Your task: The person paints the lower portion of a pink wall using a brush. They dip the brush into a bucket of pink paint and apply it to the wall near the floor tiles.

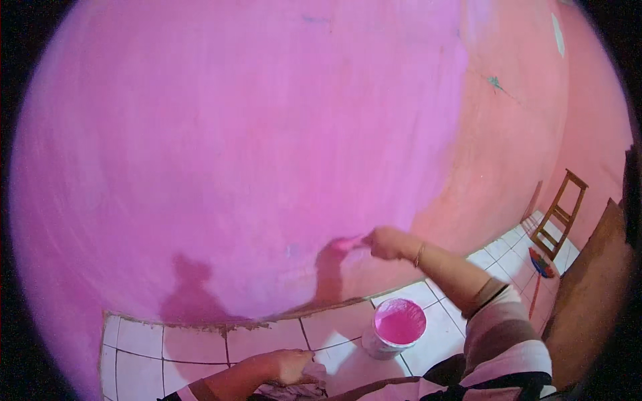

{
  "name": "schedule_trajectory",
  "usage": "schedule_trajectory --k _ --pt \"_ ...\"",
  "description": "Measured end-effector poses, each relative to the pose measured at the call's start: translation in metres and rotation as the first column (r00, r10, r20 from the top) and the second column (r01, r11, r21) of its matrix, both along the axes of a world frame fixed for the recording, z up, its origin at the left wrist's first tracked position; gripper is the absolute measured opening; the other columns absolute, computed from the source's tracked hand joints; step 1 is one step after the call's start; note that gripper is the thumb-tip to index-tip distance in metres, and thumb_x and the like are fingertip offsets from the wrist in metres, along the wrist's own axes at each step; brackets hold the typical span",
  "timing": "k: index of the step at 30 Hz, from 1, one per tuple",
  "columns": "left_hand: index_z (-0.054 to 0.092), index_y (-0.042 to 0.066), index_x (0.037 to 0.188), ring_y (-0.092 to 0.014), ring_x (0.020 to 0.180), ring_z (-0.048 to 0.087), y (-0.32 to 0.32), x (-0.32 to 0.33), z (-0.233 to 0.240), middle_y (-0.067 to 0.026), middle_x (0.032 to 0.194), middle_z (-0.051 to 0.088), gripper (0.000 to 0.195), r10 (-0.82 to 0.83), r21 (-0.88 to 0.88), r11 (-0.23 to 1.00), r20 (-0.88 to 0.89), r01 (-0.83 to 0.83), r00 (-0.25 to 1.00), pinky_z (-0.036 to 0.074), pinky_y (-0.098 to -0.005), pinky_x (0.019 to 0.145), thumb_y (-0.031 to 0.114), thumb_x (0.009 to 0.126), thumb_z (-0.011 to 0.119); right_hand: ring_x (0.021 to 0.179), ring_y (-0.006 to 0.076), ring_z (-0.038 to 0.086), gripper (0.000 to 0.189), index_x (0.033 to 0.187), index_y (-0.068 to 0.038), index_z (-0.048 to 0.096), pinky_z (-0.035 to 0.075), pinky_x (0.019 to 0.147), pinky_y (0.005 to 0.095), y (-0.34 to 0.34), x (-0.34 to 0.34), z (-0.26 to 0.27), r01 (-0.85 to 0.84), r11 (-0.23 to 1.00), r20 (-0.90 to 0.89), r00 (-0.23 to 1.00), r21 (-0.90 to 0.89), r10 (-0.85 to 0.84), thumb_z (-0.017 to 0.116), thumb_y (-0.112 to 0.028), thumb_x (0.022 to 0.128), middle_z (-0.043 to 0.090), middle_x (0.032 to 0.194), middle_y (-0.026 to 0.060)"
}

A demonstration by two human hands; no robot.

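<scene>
My right hand (388, 243) is closed around the handle of a paintbrush (346, 244), whose pink-coated bristles are at the lower part of the wall (301, 150). Bright pink-violet paint covers the wall's left and middle; its right part is salmon-coloured. Below my right hand, a white bucket (383, 348) of bright pink paint (399, 323) stands on the tiled floor. My left hand (293, 366) is low in the view, left of the bucket, with a crumpled cloth (301, 388) at its fingers. Whether the fingers grip the cloth is unclear.
White floor tiles (195, 346) meet the wall along a rough, stained edge. At the far right, a wooden frame (562, 213) leans by the corner, with a broom (541, 263) on the floor near it. A large brown panel (592, 280) stands at the right edge.
</scene>
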State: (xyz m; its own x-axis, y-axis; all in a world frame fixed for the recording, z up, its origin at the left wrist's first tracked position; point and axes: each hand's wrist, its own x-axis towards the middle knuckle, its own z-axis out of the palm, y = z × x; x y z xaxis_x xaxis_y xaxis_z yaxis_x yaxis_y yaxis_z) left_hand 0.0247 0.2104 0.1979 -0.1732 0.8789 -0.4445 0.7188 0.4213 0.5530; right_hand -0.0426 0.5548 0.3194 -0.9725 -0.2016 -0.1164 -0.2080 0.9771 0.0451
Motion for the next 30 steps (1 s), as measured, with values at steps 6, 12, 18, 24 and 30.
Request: schedule_trajectory --k 6,12,18,24,30 --pt "0.041 -0.007 0.119 -0.039 0.108 0.052 -0.001 -0.001 0.013 -0.0272 0.114 0.053 0.074 -0.007 0.094 0.995 -0.049 0.012 0.999 0.042 -0.0428 0.092 0.056 0.082 0.053 0.089 0.0237 0.063 0.041 0.109 -0.001 0.062 0.048 0.083 0.0351 -0.060 0.026 0.248 0.057 0.998 -0.359 0.932 0.028 -0.043 0.063 -0.007 0.069 0.065 0.101 0.0169" --pt "0.042 -0.007 0.118 -0.039 0.108 0.052 0.008 -0.003 0.010 -0.0274 0.114 0.053 0.069 -0.030 -0.046 0.999 -0.050 0.028 0.998 0.042 -0.0438 0.091 0.051 0.083 0.055 0.068 0.0287 0.060 0.022 0.091 -0.004 0.066 0.048 0.064 0.0373 -0.060 0.006 0.402 -0.176 0.984 -0.975 0.210 0.040 0.077 0.059 -0.007 0.070 0.065 0.079 0.0208" --pt "0.045 -0.007 0.115 -0.039 0.106 0.052 0.004 -0.002 0.030 -0.0269 0.113 0.054 0.066 -0.042 0.180 0.983 -0.004 0.042 0.999 0.042 -0.0440 0.090 0.049 0.082 0.056 0.086 0.0384 0.061 0.021 0.089 -0.005 0.065 0.047 0.074 0.0471 -0.080 -0.051 0.461 -0.033 0.945 -0.937 -0.148 0.325 0.317 0.051 -0.015 0.076 0.063 0.088 0.0216" --pt "0.044 -0.007 0.116 -0.039 0.104 0.053 0.029 -0.007 0.014 -0.0277 0.112 0.053 0.064 -0.110 0.273 0.954 -0.060 0.122 0.992 0.043 -0.0446 0.089 0.047 0.083 0.057 0.081 0.0400 0.061 0.021 0.088 0.000 0.063 0.048 0.071 0.0464 -0.058 -0.095 0.466 0.090 0.959 -0.959 -0.071 0.268 0.274 0.048 -0.011 0.080 0.062 0.087 0.0250" --pt "0.031 -0.006 0.133 -0.037 0.119 0.045 0.013 -0.021 0.023 -0.0262 0.130 0.043 0.082 -0.086 -0.015 0.996 0.057 0.087 0.995 0.037 -0.0410 0.100 0.055 0.082 0.054 0.073 0.0400 0.060 0.048 0.126 -0.010 0.048 0.046 0.066 0.0494 -0.101 -0.003 0.236 0.182 0.981 -0.836 0.547 0.067 -0.045 0.041 -0.003 0.079 0.061 0.079 0.0244"
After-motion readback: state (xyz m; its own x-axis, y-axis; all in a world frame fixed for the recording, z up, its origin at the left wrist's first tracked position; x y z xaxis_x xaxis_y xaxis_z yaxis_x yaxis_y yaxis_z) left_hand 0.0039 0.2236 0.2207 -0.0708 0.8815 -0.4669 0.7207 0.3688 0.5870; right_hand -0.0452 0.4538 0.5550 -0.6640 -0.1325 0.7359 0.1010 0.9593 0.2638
